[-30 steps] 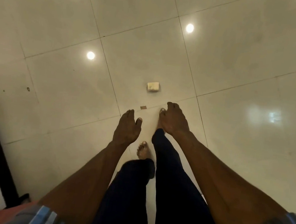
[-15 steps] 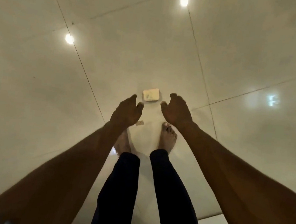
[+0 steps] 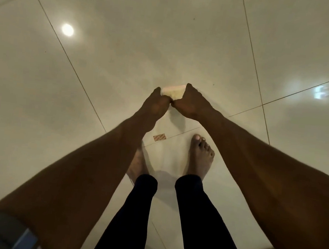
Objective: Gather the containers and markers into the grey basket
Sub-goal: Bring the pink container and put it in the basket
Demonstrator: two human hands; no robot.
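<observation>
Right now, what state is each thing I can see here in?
Small pale container: low near the floor, gripped from both sides, partly hidden by the hands.
Left hand: fingers curled on the container's left end.
Right hand: fingers curled on its right end.
Striped scrap: flat on the tiled floor, untouched, near the feet.
Grey basket: not in view.

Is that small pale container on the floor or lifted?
Cannot tell: both hands flank the pale container, hiding its base against the tiled floor.
</observation>
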